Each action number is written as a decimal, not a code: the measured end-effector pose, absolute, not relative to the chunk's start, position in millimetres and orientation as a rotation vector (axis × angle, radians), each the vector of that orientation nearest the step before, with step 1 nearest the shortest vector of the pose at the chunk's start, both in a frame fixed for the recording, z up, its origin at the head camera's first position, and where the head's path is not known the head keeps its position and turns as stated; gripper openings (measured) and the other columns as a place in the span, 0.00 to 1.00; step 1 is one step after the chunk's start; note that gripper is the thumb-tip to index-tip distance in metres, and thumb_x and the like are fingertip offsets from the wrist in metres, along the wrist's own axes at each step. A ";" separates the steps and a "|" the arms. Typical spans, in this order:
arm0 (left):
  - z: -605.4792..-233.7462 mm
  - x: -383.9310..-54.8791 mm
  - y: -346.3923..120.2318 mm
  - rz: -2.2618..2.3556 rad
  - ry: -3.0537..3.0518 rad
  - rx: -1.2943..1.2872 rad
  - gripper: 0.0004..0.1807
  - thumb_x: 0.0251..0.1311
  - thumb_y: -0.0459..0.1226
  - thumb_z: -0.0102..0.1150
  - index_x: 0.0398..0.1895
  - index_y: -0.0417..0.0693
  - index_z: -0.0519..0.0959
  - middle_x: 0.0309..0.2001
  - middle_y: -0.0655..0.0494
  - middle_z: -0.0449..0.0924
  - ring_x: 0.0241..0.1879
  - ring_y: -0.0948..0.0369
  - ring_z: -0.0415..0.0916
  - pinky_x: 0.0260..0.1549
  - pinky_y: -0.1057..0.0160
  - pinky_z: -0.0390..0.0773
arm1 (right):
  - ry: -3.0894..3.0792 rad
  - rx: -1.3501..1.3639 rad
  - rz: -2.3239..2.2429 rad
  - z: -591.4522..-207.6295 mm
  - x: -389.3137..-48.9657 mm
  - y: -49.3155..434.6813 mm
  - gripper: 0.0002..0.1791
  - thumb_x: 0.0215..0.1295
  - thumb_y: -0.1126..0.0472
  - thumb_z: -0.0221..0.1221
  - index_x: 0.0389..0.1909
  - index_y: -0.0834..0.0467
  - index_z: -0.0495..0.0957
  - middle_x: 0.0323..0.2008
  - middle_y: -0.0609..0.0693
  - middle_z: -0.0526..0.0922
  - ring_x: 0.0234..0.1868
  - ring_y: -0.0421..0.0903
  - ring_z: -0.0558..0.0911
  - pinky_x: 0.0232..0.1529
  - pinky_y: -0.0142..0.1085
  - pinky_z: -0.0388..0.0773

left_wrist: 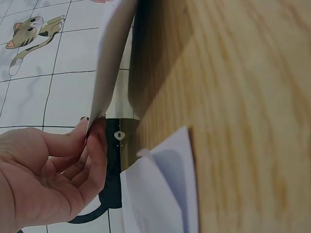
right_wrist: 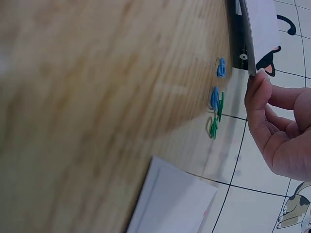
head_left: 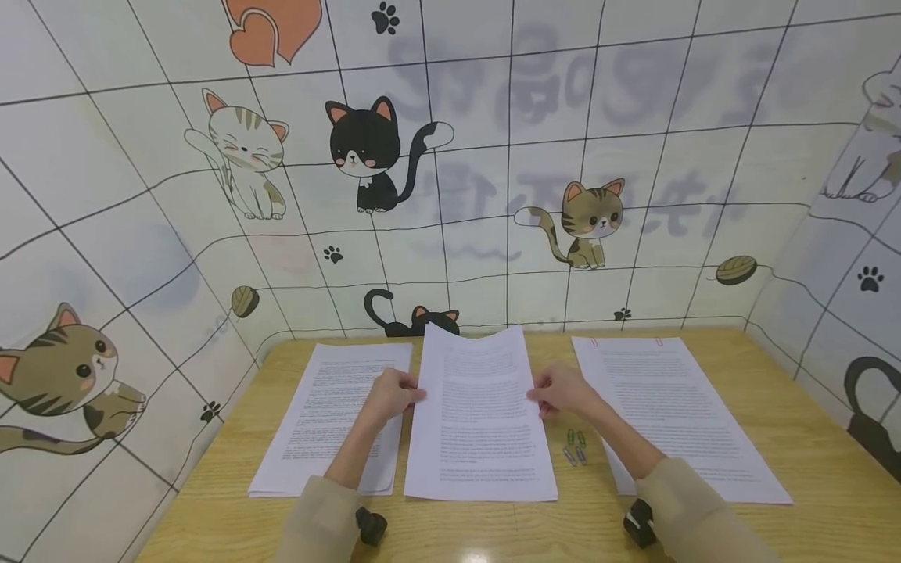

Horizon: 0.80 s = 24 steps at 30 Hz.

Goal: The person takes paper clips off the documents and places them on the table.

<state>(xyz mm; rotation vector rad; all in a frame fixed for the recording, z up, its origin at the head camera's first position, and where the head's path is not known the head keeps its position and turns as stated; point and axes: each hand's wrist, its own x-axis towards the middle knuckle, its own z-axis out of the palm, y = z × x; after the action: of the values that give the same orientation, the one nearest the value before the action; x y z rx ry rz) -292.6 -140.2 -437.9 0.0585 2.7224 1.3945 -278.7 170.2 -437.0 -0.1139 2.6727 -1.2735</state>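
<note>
A stack of printed sheets (head_left: pixel 486 438) is in the middle of the head view, its far end bowed upward. My left hand (head_left: pixel 396 393) pinches its left edge between thumb and fingers. On the opposite edge, my right hand (head_left: pixel 561 389) pinches the paper the same way. Both wrist views show the stack's edge raised off the table, with the left hand (left_wrist: pixel 58 170) and right hand (right_wrist: pixel 282 121) gripping it. Just right of the stack lie several paper clips (head_left: pixel 576 447), green and blue; the right wrist view shows the blue clips (right_wrist: pixel 215 98) beside the green ones.
Another pile of printed sheets (head_left: pixel 331 414) lies on the left of the wooden table (head_left: pixel 211 500). At the right is a third pile (head_left: pixel 683 422) with two reddish clips (head_left: pixel 659 342) on its far edge. A cat-patterned wall covering (head_left: pixel 479 258) encloses the back and sides.
</note>
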 end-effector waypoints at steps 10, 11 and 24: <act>-441.8 -300.7 -140.8 1.384 2.708 -0.004 0.07 0.57 0.29 0.70 0.37 0.33 0.83 0.30 0.49 0.81 0.25 0.61 0.77 0.26 0.68 0.76 | 2.707 -0.135 -1.198 -438.7 -281.0 167.7 0.06 0.67 0.70 0.62 0.29 0.68 0.79 0.19 0.54 0.81 0.19 0.43 0.83 0.25 0.33 0.82; -442.5 -301.2 -141.5 1.381 2.708 -0.008 0.07 0.57 0.29 0.70 0.37 0.33 0.83 0.30 0.50 0.81 0.25 0.61 0.76 0.26 0.68 0.76 | 2.707 -0.134 -1.195 -439.0 -281.3 167.8 0.06 0.67 0.70 0.62 0.30 0.68 0.79 0.19 0.54 0.81 0.19 0.43 0.83 0.25 0.33 0.82; -445.6 -297.7 -147.8 1.415 2.657 -0.025 0.07 0.56 0.25 0.68 0.38 0.30 0.84 0.29 0.48 0.82 0.25 0.61 0.80 0.27 0.67 0.80 | 2.740 -0.140 -1.172 -445.5 -284.8 172.0 0.05 0.64 0.70 0.64 0.30 0.66 0.79 0.20 0.52 0.81 0.19 0.43 0.82 0.25 0.32 0.81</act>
<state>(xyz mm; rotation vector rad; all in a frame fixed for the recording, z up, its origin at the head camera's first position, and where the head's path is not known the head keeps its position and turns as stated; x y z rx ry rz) -297.7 -147.8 -445.6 -0.0253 2.6566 1.4151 -284.8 172.0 -445.5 -0.1401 2.7396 -1.1716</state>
